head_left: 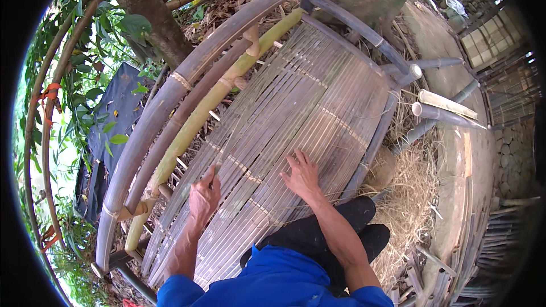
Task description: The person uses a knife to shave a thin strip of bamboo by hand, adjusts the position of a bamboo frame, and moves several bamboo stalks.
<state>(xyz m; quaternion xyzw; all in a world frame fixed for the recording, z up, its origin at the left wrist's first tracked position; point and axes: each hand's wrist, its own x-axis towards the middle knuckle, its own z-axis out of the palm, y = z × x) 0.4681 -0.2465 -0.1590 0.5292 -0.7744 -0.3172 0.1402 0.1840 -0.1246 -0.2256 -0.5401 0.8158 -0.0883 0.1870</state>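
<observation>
Directly beneath both hands and stretching well ahead of them, a bench seat (335, 96) of long, narrow bamboo slats, mostly grey-brown, with thin dark gaps toward the left. Across the slats, pale lashing rows (344, 128), one passing between the hands and others farther ahead. On the left part of the seat, the left hand (205, 196), half curled, index finger forward and thumb close beside; impossible to tell whether pinching a thin strip at the fingertips. Slightly farther ahead and to the right, well apart from the left, the right hand (302, 176), palm down, fingers fanned out over the slats. Just behind the right hand, a dark-clothed leg (318, 224); between and behind the forearms, a blue shirt (278, 276). Left of the left hand, a curved backrest in three poles: nearest, a yellow-green pole (185, 136); next, a brown pole (175, 118); outermost, a thick grey pole (133, 142). To the right of the right hand, a heap of straw (406, 210); ahead of that, two cut bamboo lengths, one pale (446, 102) and one grey. Far ahead of the left hand, a tree trunk (145, 11) above fallen leaves; beyond the backrest, a dark sheet (116, 113) amid green foliage. Far right of both hands, a slatted wall panel (495, 40).
</observation>
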